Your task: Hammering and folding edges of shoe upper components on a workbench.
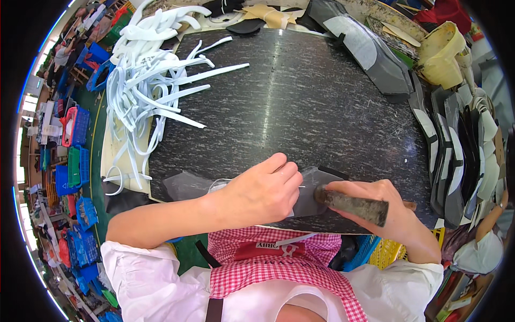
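A dark grey cut panel (312,203) lies along the near edge of the black speckled work board (300,107). Over its middle is my left hand (263,190), its fingers curled closed; what they pinch, if anything, is hidden. A thin white edge shows beside those fingertips. My right hand (389,201) grips a hammer (357,206) with a worn metal head, and a bit of wooden handle shows behind the hand. The hammer's round face is at the panel's right part, close to the board; I cannot tell whether it touches.
A tangled heap of white strips (155,91) covers the board's left side. Grey panels with pale patches (370,48) lie at the far right, with a stack of more panels (456,150) at the right edge. A stained cream tub (441,56) stands behind them. Blue baskets (83,252) line the left.
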